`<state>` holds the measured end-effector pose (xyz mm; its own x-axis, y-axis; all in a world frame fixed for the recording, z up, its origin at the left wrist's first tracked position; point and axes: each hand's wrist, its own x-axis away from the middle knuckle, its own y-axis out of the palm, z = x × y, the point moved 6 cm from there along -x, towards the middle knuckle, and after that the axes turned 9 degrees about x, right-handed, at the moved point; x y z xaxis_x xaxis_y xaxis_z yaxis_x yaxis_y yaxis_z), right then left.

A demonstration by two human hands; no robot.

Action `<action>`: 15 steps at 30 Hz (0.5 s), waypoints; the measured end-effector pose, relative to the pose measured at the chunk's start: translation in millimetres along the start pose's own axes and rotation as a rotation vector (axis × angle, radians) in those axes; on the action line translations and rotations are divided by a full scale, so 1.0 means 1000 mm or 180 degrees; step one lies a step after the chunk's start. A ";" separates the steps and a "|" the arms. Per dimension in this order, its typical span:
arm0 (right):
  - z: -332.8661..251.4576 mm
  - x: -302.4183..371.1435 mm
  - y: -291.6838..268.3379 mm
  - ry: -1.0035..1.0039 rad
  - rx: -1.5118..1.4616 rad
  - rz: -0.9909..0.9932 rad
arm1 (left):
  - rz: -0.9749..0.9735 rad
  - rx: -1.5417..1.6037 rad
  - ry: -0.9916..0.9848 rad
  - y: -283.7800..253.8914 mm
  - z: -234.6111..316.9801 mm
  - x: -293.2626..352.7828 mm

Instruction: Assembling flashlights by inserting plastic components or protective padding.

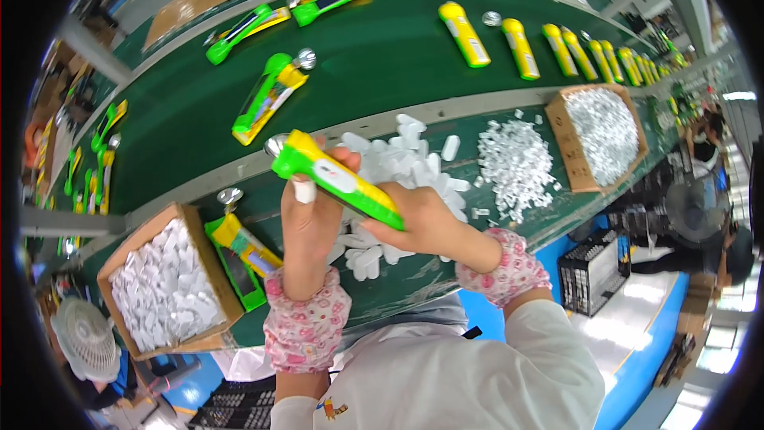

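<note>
A green and yellow flashlight (334,179) is held above the green bench, its silver reflector head to the left. My right hand (418,219) grips its yellow tail end. My left hand (306,219) pinches a small white plastic piece (304,189) against the underside of its green head. A heap of white plastic pieces (398,171) lies under both hands. Both wrists wear pink patterned sleeve covers.
A cardboard box of white pieces (163,287) and another flashlight (239,259) lie at the left. A pile of small clear parts (517,166) and a box of silvery parts (601,135) are at the right. Several flashlights (465,33) ride the green belt (374,56). A white fan (83,338) stands lower left.
</note>
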<state>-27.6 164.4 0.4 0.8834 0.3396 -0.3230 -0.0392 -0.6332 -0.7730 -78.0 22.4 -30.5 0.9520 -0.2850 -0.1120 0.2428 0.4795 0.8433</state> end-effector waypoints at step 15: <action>0.184 0.024 -0.093 0.1343 0.3010 0.0335 | 0.0488 0.1854 -0.1011 -0.019 -0.030 0.002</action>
<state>-89.1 359.2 -36.1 0.9387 -0.0719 -0.3371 -0.3147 0.2198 -0.9234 -75.0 38.2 -62.4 0.8450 -0.5221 0.1161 -0.1152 0.0342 0.9927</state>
